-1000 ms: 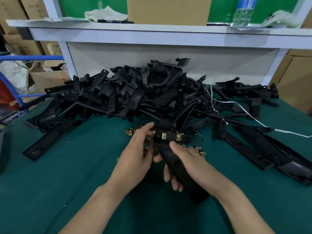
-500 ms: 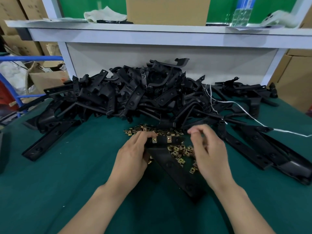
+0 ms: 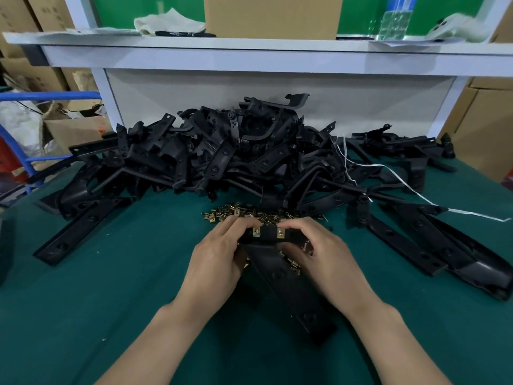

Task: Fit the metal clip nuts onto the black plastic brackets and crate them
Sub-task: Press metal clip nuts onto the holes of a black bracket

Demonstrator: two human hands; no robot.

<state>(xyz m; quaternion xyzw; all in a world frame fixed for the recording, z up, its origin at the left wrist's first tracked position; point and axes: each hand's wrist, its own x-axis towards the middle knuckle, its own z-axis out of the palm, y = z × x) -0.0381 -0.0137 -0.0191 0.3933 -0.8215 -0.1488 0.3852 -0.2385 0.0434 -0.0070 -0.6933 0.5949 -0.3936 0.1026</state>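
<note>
The left hand [image 3: 213, 262] and right hand [image 3: 327, 262] each curl round the far end of one black bracket [image 3: 288, 287], one at each side. Two clip nuts [image 3: 256, 232] sit on that end, between the fingertips. Loose clip nuts [image 3: 238, 213] lie just beyond the hands on the green counter [image 3: 111, 287], with a heap of brackets [image 3: 222, 154] farther behind.

Your left hand [image 3: 215, 262] and right hand [image 3: 330, 262], curled round the bracket [image 3: 288, 290], cover both ends of its far crosspiece and hide your fingertips there. They also hide some of the loose clip nuts [image 3: 244, 213]. The top edge cuts off the far cardboard box [image 3: 270, 15] and bottle [image 3: 394, 20]. The white cord [image 3: 416, 193] runs off the right edge.
</note>
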